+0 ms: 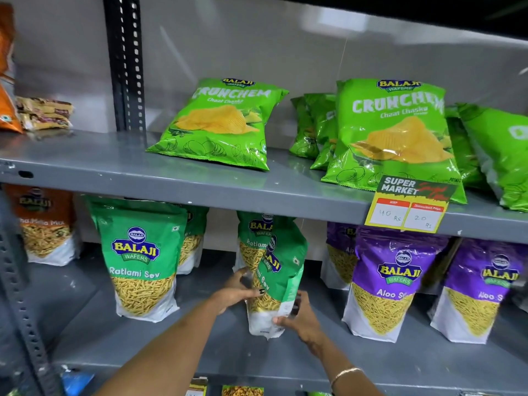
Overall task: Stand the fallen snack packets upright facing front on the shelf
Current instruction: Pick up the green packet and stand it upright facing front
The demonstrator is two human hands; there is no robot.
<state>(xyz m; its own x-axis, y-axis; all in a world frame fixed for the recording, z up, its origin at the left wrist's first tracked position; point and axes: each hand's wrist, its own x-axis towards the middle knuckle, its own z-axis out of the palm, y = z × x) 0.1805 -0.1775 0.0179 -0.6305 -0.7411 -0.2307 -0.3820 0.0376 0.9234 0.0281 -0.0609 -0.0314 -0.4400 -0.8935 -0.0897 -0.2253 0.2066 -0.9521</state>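
Observation:
A green Ratlami Sev packet (281, 278) stands twisted on the lower shelf (94, 332), its front turned partly to the left. My left hand (235, 292) grips its left side and my right hand (300, 318) holds its lower right corner. Behind it stands another Ratlami Sev packet (253, 238). To the left a third Ratlami Sev packet (140, 264) stands upright facing front. On the upper shelf (85, 158) a green Crunchem packet (220, 124) lies tilted back on its own, and a second Crunchem packet (397, 135) leans on several green packets.
Purple Aloo Sev packets (388, 281) stand to the right on the lower shelf. An orange mix packet (43, 224) stands at far left. A yellow price tag (411, 207) hangs from the upper shelf's edge. A perforated black upright (125, 61) divides the rack.

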